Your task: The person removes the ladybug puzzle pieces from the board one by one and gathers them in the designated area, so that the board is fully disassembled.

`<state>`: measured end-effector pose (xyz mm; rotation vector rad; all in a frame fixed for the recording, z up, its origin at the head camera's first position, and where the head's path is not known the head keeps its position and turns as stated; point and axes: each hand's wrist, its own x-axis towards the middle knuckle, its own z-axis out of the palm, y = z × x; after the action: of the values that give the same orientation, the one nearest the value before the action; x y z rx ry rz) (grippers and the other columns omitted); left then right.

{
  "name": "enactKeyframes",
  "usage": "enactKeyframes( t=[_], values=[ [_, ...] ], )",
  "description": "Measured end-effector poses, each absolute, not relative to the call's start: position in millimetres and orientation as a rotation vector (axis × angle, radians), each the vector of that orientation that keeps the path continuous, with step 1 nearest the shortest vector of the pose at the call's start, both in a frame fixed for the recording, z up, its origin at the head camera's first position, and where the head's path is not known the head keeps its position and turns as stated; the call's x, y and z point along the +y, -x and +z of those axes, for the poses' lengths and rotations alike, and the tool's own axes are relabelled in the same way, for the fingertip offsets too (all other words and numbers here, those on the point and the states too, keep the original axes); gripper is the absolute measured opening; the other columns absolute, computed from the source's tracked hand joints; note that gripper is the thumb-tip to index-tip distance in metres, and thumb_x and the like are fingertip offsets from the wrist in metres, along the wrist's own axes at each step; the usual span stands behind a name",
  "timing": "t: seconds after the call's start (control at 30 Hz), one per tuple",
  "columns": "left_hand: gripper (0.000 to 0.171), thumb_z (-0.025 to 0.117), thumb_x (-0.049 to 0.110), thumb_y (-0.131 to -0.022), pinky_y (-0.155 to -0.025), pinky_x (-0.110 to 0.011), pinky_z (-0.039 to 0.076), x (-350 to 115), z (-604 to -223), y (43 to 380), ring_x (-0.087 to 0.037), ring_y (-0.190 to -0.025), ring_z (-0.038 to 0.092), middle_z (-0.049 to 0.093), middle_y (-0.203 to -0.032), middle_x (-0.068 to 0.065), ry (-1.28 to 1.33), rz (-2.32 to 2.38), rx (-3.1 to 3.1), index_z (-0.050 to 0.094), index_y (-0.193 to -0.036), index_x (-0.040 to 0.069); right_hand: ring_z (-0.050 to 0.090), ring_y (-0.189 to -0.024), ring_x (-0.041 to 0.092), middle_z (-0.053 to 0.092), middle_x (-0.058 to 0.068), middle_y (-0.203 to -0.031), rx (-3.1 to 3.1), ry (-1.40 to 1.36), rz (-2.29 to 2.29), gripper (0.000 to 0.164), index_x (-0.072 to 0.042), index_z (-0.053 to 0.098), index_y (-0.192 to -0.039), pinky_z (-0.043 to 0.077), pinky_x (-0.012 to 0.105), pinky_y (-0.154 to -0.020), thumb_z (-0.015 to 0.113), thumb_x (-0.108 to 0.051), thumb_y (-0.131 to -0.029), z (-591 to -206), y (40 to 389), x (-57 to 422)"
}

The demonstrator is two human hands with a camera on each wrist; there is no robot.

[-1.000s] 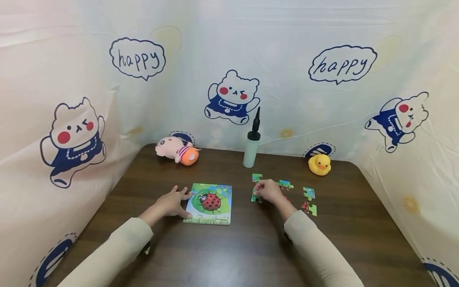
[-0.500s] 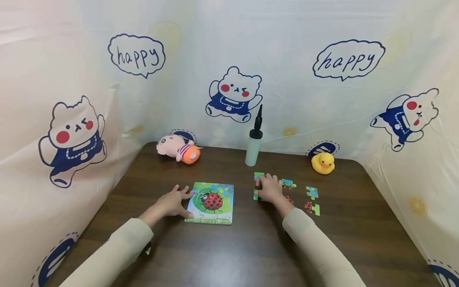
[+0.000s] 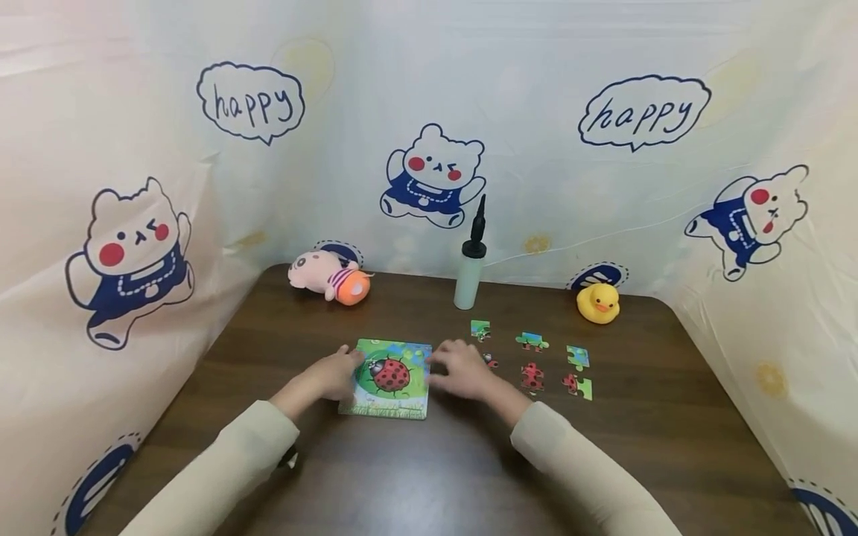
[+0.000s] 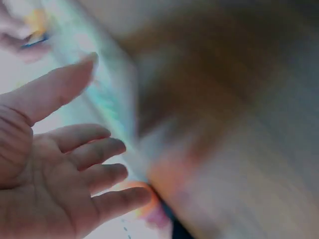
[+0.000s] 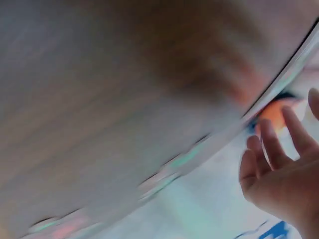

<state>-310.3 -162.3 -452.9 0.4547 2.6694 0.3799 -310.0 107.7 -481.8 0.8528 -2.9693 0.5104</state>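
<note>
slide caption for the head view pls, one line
Left hand and right hand flank a square ladybug picture beside loose puzzle pieces on a brown table.

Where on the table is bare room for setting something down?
Bare table: between the left sleeve and right sleeve, nearer than the ladybug board; also between the puzzle pieces and the table's right edge. Crowded: right of the board, with the right hand and pieces, pump and duck behind.
</note>
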Motion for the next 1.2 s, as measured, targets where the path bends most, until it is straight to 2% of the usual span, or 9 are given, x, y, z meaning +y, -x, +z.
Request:
enactKeyframes(
  t=[0.1, 0.2, 0.33, 0.57, 0.8, 0.87, 1.0, 1.1, 1.2],
  values=[
    [0.083, 0.076, 0.018, -0.077, -0.102, -0.055, 0.033, -149.9, -451.0, 307.0, -0.043, -0.141, 0.011, 0.022, -0.152, -0.024, -0.517, 0.477, 2.662, 0.032, -0.145, 0.0, 0.046, -0.1, 0.02, 0.054, 0.002, -0.114, -3.019, -0.956, 0.348, 0.049, -0.019, 0.064, -0.122, 0.035, 0.033, -0.076, 0.062, -0.052, -0.085, -482.6, 297.5, 92.7],
    [0.088, 0.074, 0.033, -0.08, -0.105, -0.06, 0.025, -142.1, -453.8, 305.1, -0.042, -0.141, 0.008, 0.018, -0.153, -0.023, -0.489, 0.489, 2.676, 0.027, -0.147, 0.0, 0.042, -0.092, 0.016, 0.051, 0.0, -0.11, -3.013, -0.943, 0.205, 0.054, -0.019, 0.064, -0.122, 0.03, 0.028, -0.069, 0.063, -0.056, -0.082, -486.3, 290.0, 83.3],
    [0.098, 0.075, 0.041, -0.078, -0.106, -0.063, 0.017, -140.4, -459.1, 304.0, -0.037, -0.143, 0.0, 0.013, -0.156, -0.017, -0.341, 0.435, 2.671, 0.02, -0.15, 0.004, 0.038, -0.084, 0.015, 0.05, 0.0, -0.101, -2.959, -0.947, 0.208, 0.049, -0.016, 0.067, -0.114, 0.028, 0.027, -0.065, 0.068, -0.051, -0.08, -490.4, 285.6, 77.7],
    [0.109, 0.078, 0.046, -0.072, -0.108, -0.063, 0.011, -141.2, -460.2, 309.9, -0.04, -0.142, -0.004, 0.007, -0.155, -0.023, -0.311, 0.435, 2.695, 0.016, -0.15, 0.001, 0.043, -0.084, 0.015, 0.052, -0.003, -0.094, -3.044, -0.807, 0.333, 0.031, -0.019, 0.069, -0.095, 0.034, 0.028, -0.066, 0.072, -0.045, -0.078, -486.1, 282.6, 69.5],
    [0.113, 0.079, 0.05, -0.07, -0.107, -0.065, 0.009, -142.6, -465.5, 316.8, -0.041, -0.142, -0.003, 0.005, -0.156, -0.021, -0.248, 0.475, 2.658, 0.015, -0.15, 0.001, 0.04, -0.079, 0.015, 0.051, -0.005, -0.09, -3.138, -0.613, 0.351, 0.036, -0.021, 0.061, -0.082, 0.034, 0.029, -0.067, 0.075, -0.052, -0.072, -485.3, 279.3, 62.5],
    [0.114, 0.079, 0.05, -0.069, -0.104, -0.069, 0.007, -142.7, -466.2, 316.7, -0.04, -0.142, -0.003, 0.005, -0.156, -0.02, -0.229, 0.477, 2.653, 0.015, -0.15, 0.003, 0.04, -0.076, 0.014, 0.05, -0.006, -0.083, -3.148, -0.589, 0.471, 0.036, -0.019, 0.057, -0.08, 0.034, 0.029, -0.067, 0.077, -0.048, -0.071, -485.1, 279.4, 62.6],
    [0.114, 0.078, 0.052, -0.069, -0.095, -0.078, 0.006, -143.6, -466.3, 315.2, -0.04, -0.143, -0.002, 0.004, -0.157, -0.016, -0.187, 0.468, 2.633, 0.015, -0.151, 0.007, 0.043, -0.066, 0.011, 0.05, -0.005, -0.071, -3.094, -0.588, 0.896, 0.032, -0.015, 0.052, -0.08, 0.037, 0.025, -0.061, 0.081, -0.026, -0.073, -483.0, 279.2, 65.3],
    [0.114, 0.078, 0.052, -0.068, -0.091, -0.08, 0.006, -143.9, -466.2, 314.4, -0.039, -0.143, -0.001, 0.003, -0.158, -0.014, -0.171, 0.465, 2.629, 0.014, -0.152, 0.009, 0.047, -0.06, 0.009, 0.053, -0.004, -0.069, -3.013, -0.593, 1.173, 0.025, -0.011, 0.056, -0.082, 0.041, 0.025, -0.057, 0.079, -0.013, -0.075, -479.6, 279.8, 72.3],
    [0.113, 0.078, 0.052, -0.069, -0.091, -0.08, 0.006, -143.8, -465.7, 313.8, -0.039, -0.143, 0.0, 0.003, -0.158, -0.014, -0.171, 0.471, 2.628, 0.014, -0.152, 0.01, 0.05, -0.058, 0.008, 0.056, -0.002, -0.071, -2.951, -0.56, 1.326, 0.021, -0.007, 0.062, -0.093, 0.044, 0.025, -0.057, 0.076, -0.01, -0.077, -475.3, 279.3, 87.0]
  ],
)
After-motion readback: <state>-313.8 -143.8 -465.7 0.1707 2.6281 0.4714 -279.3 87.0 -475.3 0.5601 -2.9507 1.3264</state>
